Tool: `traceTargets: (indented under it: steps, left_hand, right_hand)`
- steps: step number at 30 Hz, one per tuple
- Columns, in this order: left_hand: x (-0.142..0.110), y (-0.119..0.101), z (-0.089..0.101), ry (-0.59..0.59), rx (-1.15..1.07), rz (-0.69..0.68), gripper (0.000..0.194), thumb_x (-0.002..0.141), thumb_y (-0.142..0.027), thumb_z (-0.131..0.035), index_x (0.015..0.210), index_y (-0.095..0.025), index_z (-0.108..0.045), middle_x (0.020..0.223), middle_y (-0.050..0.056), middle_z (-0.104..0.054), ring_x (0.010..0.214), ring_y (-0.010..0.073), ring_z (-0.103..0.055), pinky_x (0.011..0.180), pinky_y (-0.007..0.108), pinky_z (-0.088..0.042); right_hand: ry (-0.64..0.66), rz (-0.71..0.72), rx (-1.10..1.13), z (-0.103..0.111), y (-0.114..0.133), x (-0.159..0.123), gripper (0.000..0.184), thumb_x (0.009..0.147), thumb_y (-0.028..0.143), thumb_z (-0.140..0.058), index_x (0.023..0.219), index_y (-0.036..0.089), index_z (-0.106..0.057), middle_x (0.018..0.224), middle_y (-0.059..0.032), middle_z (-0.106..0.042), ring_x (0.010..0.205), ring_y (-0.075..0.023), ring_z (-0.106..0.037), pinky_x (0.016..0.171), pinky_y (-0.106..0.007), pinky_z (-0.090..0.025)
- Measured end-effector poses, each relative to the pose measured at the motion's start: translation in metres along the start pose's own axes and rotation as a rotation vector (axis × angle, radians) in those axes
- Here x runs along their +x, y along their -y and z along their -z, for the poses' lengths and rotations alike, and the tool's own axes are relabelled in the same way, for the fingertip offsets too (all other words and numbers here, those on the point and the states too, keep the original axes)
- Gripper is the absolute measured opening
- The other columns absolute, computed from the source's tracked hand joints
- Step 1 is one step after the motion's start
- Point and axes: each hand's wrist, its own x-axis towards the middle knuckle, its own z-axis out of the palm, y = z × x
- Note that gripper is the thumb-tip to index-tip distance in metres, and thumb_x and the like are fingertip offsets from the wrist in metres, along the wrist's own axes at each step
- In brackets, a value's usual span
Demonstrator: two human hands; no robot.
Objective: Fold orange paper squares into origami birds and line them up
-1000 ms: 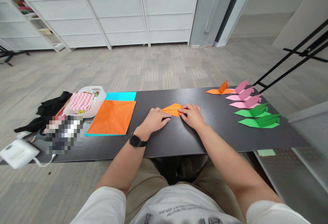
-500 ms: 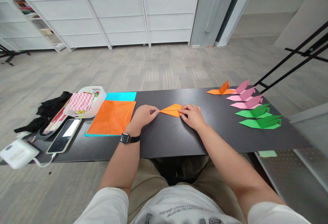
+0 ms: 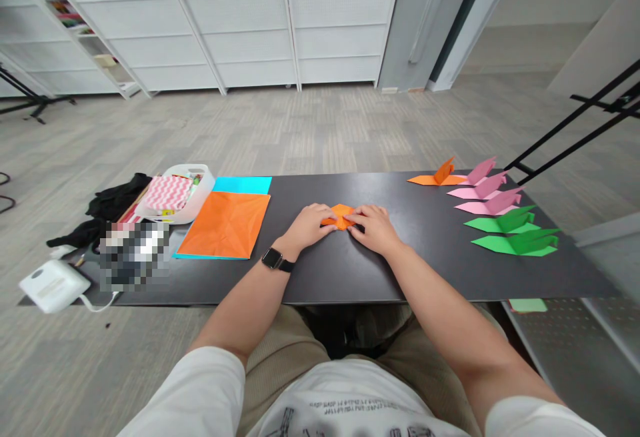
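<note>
A small folded piece of orange origami paper (image 3: 342,216) lies on the dark table (image 3: 340,273) in front of me. My left hand (image 3: 311,227), with a watch on its wrist, is closed over the paper's left end and hides that part. From the other side, my right hand (image 3: 374,227) grips the right end between thumb and fingers. Only the middle of the folded paper shows between the two hands.
Left of my hands lie orange sheets (image 3: 225,223) on blue sheets (image 3: 245,185). Farther left are a white basket (image 3: 203,193), a black cloth (image 3: 113,200), a blurred-out patch and a white device (image 3: 54,285). Folded green birds (image 3: 515,243), pink birds (image 3: 483,187) and an orange bird (image 3: 443,173) stand at right.
My left hand has slid right from the paper's pointed left tip to nearer its middle. Less of the orange paper shows now. My right hand stays at the right end.
</note>
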Motion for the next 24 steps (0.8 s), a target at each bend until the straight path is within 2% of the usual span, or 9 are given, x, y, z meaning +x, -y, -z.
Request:
traceTargets:
  steps: [3,8,13,18,24]
  left_hand:
    - [0.000,0.003,-0.002,-0.012,0.033,0.004,0.013,0.101,-0.030,-0.067,0.105,-0.025,-0.079,0.114,0.005,-0.078,0.109,0.0229,-0.067,0.104,0.041,-0.050]
    - [0.000,-0.002,-0.004,-0.022,0.061,0.020,0.018,0.103,-0.030,-0.063,0.103,-0.024,-0.080,0.111,0.005,-0.078,0.106,0.0221,-0.067,0.101,0.041,-0.050]
    - [-0.002,-0.011,-0.004,-0.011,0.057,0.021,0.021,0.102,-0.030,-0.060,0.100,-0.025,-0.080,0.107,0.005,-0.078,0.105,0.0234,-0.067,0.101,0.043,-0.049]
    - [-0.004,-0.016,-0.007,-0.035,0.074,0.034,0.019,0.101,-0.029,-0.061,0.095,-0.025,-0.079,0.103,0.005,-0.077,0.100,0.0232,-0.066,0.097,0.042,-0.049]
    - [-0.004,-0.018,-0.013,-0.045,0.077,0.051,0.019,0.102,-0.034,-0.064,0.095,-0.025,-0.078,0.103,0.004,-0.077,0.098,0.0235,-0.065,0.096,0.043,-0.048]
  right_hand:
    - [-0.012,0.012,0.018,0.001,0.000,0.001,0.028,0.097,0.035,-0.070,0.123,0.031,-0.078,0.121,-0.0070,-0.073,0.116,-0.0282,-0.059,0.102,-0.045,-0.035]
    - [-0.025,0.016,0.031,0.002,0.000,0.004,0.014,0.099,0.036,-0.069,0.105,0.030,-0.081,0.114,-0.0050,-0.074,0.113,-0.0261,-0.060,0.102,-0.045,-0.035]
    - [-0.026,0.025,0.043,0.004,0.000,0.002,0.015,0.098,0.034,-0.067,0.094,0.028,-0.080,0.110,-0.0044,-0.073,0.109,-0.0248,-0.059,0.100,-0.044,-0.035]
    - [-0.021,0.040,0.065,0.005,0.002,0.000,0.014,0.097,0.037,-0.069,0.091,0.027,-0.078,0.110,-0.0044,-0.074,0.109,-0.0251,-0.060,0.100,-0.043,-0.035]
    - [-0.036,0.035,0.068,0.006,0.001,0.000,0.014,0.096,0.032,-0.067,0.087,0.026,-0.075,0.111,-0.0046,-0.073,0.109,-0.0249,-0.060,0.100,-0.043,-0.036]
